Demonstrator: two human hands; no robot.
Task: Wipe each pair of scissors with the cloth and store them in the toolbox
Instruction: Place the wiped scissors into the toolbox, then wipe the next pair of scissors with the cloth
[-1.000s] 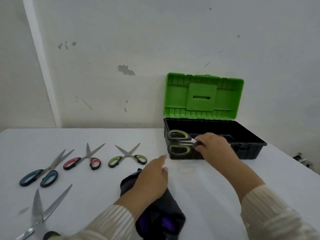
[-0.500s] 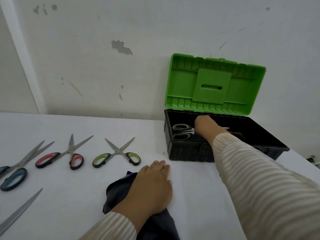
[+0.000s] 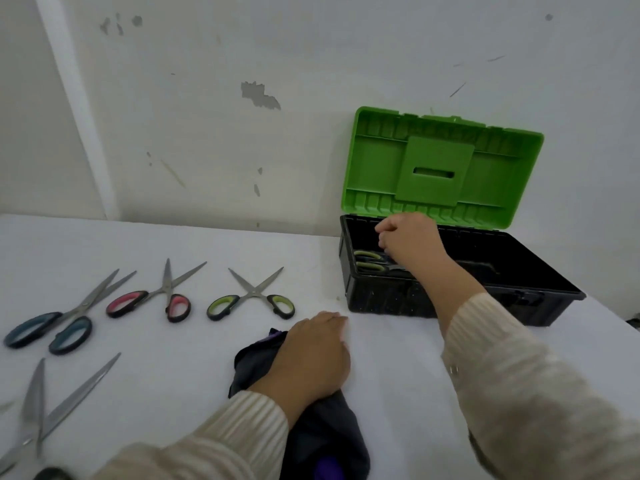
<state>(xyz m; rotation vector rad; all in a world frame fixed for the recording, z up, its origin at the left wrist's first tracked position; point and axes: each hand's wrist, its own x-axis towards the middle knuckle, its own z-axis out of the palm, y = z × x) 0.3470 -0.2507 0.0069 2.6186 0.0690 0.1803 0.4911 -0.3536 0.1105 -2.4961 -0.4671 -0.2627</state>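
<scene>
A black toolbox (image 3: 381, 301) stands open at the back right, its green lid (image 3: 440, 168) upright. One pair of green-handled scissors (image 3: 369, 262) lies inside at its left end. My right hand (image 3: 408, 244) hovers just above them with fingers curled and nothing in it. My left hand (image 3: 311, 355) lies flat on a dark cloth (image 3: 322, 441) at the front middle. Left of it on the white table are green-handled scissors (image 3: 251, 296), pink-handled scissors (image 3: 166, 297), blue-handled scissors (image 3: 62, 323) and a larger pair (image 3: 45, 417) at the bottom left, all with blades apart.
The white table (image 3: 398, 358) meets a scuffed white wall (image 3: 242, 133) right behind the toolbox. The table's right edge runs just past the toolbox. A dark item (image 3: 633, 322) shows beyond that edge.
My right hand carried the green-handled scissors into the toolbox, laid them at its left end, let go and rose slightly. My left hand stayed on the cloth.
</scene>
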